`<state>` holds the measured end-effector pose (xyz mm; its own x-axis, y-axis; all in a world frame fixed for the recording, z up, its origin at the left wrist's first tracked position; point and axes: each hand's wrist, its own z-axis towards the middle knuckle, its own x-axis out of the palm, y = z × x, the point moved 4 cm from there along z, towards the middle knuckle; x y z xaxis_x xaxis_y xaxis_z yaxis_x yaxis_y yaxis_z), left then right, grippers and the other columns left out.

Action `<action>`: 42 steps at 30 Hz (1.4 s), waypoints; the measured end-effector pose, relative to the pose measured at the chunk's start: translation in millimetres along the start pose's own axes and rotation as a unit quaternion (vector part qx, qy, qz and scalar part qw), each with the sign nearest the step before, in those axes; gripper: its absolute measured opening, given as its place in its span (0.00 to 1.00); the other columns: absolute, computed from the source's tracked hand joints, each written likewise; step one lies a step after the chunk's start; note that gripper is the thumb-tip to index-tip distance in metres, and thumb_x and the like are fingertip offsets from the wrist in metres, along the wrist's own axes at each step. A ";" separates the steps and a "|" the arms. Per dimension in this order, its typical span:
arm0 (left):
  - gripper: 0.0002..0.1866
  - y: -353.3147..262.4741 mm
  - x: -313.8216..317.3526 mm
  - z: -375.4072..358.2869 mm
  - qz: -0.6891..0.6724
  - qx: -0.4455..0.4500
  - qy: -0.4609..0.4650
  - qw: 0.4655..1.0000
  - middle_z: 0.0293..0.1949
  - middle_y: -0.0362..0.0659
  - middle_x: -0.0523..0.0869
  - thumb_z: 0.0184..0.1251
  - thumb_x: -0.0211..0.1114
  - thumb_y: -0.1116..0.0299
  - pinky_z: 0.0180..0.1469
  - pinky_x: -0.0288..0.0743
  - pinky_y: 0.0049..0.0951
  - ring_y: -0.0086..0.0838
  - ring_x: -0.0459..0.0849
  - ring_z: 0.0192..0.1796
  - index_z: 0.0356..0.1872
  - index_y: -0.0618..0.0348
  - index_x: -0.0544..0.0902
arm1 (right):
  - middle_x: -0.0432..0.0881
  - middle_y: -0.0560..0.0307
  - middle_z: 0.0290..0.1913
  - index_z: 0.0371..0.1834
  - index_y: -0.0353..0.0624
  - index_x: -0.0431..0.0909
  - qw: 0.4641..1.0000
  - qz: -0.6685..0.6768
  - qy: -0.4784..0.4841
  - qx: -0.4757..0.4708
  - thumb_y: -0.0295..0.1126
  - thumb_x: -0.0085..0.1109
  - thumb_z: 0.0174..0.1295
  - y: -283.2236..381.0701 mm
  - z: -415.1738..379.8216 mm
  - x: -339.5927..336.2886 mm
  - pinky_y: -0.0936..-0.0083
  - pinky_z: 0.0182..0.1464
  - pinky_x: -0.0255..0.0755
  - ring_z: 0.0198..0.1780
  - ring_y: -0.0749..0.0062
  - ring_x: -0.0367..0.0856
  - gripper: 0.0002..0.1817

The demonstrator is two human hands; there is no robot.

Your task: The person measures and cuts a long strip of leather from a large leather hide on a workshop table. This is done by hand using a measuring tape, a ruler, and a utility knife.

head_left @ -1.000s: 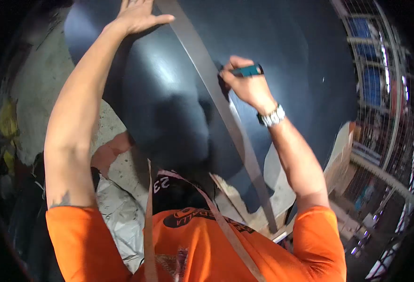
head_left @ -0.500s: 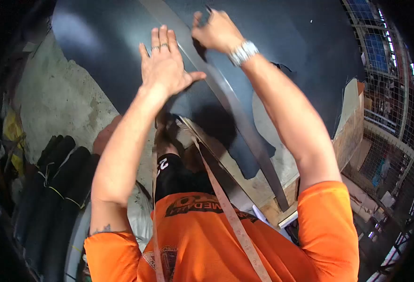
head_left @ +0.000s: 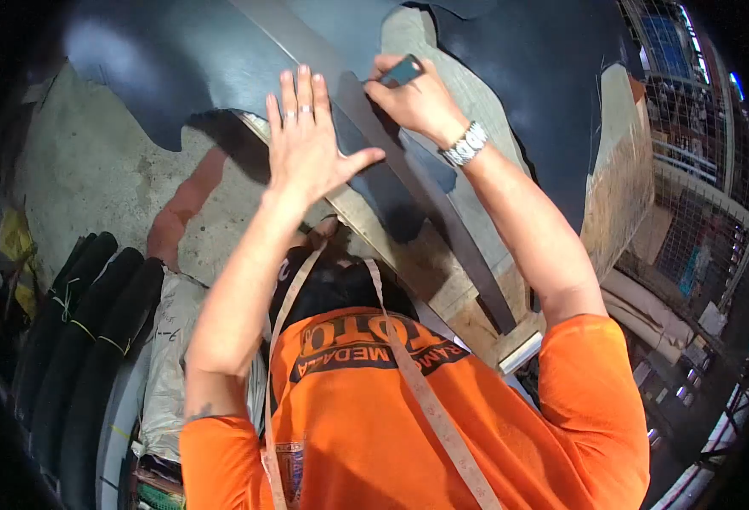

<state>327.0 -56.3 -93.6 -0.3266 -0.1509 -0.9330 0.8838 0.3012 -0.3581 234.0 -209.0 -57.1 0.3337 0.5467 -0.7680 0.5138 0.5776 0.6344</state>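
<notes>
My left hand (head_left: 306, 140) lies flat with fingers spread, pressing on the dark sheet material (head_left: 179, 51), which looks like leather, beside a long straightedge (head_left: 464, 242). The straightedge runs diagonally from the top of the view down toward my right elbow. In my right hand (head_left: 421, 98) is a small dark-handled tool (head_left: 402, 70), gripped just right of the straightedge; its working end is hidden. Further right lies another dark expanse of sheet (head_left: 519, 51), with a wavy edge. Pale board shows between it and the straightedge.
A wooden board edge (head_left: 362, 225) runs close to my body. Dark rolls (head_left: 85, 331) tied with cord stand at left by a white wrapped bundle (head_left: 170, 357). Wire mesh shelving (head_left: 702, 161) is at right. A measuring tape (head_left: 434, 412) hangs from my neck.
My right hand has come down and slightly right along the straightedge, and my left hand slightly down. The sheet has shifted, exposing more pale board right of the straightedge. The view has moved.
</notes>
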 end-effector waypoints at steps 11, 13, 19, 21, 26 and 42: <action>0.74 -34.1 -14.1 13.5 0.162 -0.086 0.164 0.969 0.83 0.65 0.49 0.50 0.68 0.20 0.78 0.50 0.71 0.58 0.47 0.85 0.80 0.77 0.50 | 0.82 0.36 0.30 0.37 0.38 0.81 0.999 -0.035 0.000 -0.018 0.29 0.60 0.62 -30.4 -166.9 -35.2 0.46 0.40 0.77 0.37 0.33 0.83 0.06; 0.74 -32.0 -15.0 15.1 0.169 -0.092 0.173 0.966 0.83 0.65 0.46 0.52 0.65 0.18 0.77 0.50 0.72 0.59 0.43 0.85 0.81 0.76 0.47 | 0.84 0.39 0.33 0.42 0.43 0.81 0.977 -0.019 0.124 0.172 0.34 0.64 0.64 -56.6 -225.6 -50.2 0.47 0.40 0.77 0.38 0.33 0.83 0.08; 0.74 -41.5 -26.0 13.4 0.188 -0.068 0.180 0.963 0.81 0.70 0.50 0.52 0.63 0.17 0.77 0.56 0.67 0.62 0.48 0.84 0.79 0.79 0.50 | 0.87 0.52 0.30 0.38 0.43 0.85 0.959 0.095 0.025 0.267 0.40 0.68 0.67 -106.4 -319.5 -86.7 0.64 0.36 0.79 0.32 0.59 0.87 0.11; 0.68 -54.5 -35.5 21.4 0.208 -0.042 0.180 0.961 0.77 0.72 0.61 0.54 0.63 0.18 0.76 0.61 0.59 0.61 0.59 0.81 0.74 0.80 0.63 | 0.86 0.58 0.28 0.36 0.40 0.83 0.923 0.205 -0.113 0.305 0.40 0.67 0.70 -112.5 -318.0 -89.3 0.72 0.31 0.78 0.28 0.74 0.86 0.13; 0.39 -66.3 -20.4 57.5 0.105 0.385 -0.045 0.916 0.65 0.55 0.81 0.64 0.69 0.38 0.74 0.66 0.46 0.47 0.75 0.72 0.60 0.64 0.80 | 0.84 0.60 0.26 0.34 0.38 0.78 0.875 0.225 -0.232 0.362 0.47 0.60 0.75 -128.8 -307.7 -61.4 0.74 0.31 0.78 0.29 0.75 0.87 0.21; 0.32 -61.5 -157.0 199.6 -0.284 0.483 -0.064 0.826 0.20 0.41 0.80 0.62 0.70 0.37 0.41 0.70 0.40 0.37 0.80 0.33 0.14 0.56 0.80 | 0.85 0.56 0.35 0.47 0.37 0.83 0.720 0.262 -0.394 0.508 0.43 0.54 0.76 -124.4 -327.2 -26.0 0.75 0.31 0.77 0.30 0.73 0.84 0.18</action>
<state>390.8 -239.1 81.9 -0.7966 -0.1272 -0.5910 0.4762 -0.7343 -0.4838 -97.2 -96.8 -87.1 0.8315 -0.2160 -0.5117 0.3335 -0.5426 0.7709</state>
